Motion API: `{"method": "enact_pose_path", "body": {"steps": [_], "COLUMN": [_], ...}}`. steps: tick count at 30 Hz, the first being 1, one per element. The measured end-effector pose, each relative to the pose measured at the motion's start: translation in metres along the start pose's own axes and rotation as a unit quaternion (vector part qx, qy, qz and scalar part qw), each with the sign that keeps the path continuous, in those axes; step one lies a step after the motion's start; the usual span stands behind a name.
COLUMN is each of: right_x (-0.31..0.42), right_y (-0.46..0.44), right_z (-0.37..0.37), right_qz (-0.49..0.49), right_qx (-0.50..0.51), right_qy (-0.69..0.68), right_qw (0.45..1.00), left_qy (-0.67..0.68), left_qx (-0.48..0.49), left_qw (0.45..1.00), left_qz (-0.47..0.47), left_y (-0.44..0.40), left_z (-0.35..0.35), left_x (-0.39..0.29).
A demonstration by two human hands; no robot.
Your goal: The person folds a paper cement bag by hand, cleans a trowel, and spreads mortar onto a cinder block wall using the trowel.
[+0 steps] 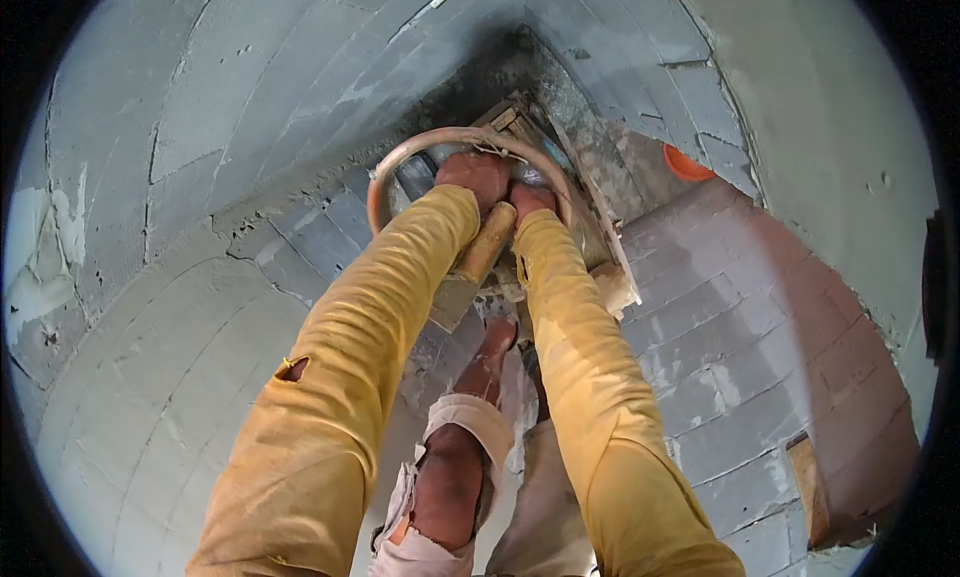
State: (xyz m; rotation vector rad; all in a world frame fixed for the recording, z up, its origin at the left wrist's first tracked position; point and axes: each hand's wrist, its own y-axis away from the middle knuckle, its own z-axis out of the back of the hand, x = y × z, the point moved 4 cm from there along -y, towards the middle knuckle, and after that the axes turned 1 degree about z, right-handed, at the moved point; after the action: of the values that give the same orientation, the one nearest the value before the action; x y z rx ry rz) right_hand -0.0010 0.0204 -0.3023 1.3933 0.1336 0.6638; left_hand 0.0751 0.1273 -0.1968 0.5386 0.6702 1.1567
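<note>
My left hand (473,178) is closed, knuckles up, inside a thick pale-brown loop (404,155) that looks like a hose or pipe. Close beside it, a little lower, my right hand (532,199) is also closed. What the fingers of either hand hold is hidden from above. A thick round piece of wood (488,243), like a handle, slants between my wrists with its blunt end towards me. Thin twine (500,155) is wound on the loop's far side. Below the hands lies a small flat board (454,303).
Grey block walls (300,67) meet in a corner ahead. A wooden frame (590,192) leans behind the hands. An orange round object (688,163) lies right of it. A wood piece (808,487) is at lower right. My bare knee (450,487) is below.
</note>
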Motion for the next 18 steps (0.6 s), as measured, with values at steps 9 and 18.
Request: {"method": "enact_pose_path", "body": {"steps": [9,18], "right_x": [0.058,0.038], "right_y": [0.077,0.025], "right_z": [0.025,0.013], "right_qz": [0.120,0.142], "right_qx": [-0.012,0.083], "right_qy": [-0.135,0.334], "right_qw": [0.984,0.928], "left_qy": [0.045,0.122], "left_qx": [0.071,-0.084], "left_qw": [0.991,0.983], "left_qz": [0.101,-0.105], "left_y": [-0.005,0.046], "left_z": [-0.003,0.027], "left_x": [0.001,0.005]}}
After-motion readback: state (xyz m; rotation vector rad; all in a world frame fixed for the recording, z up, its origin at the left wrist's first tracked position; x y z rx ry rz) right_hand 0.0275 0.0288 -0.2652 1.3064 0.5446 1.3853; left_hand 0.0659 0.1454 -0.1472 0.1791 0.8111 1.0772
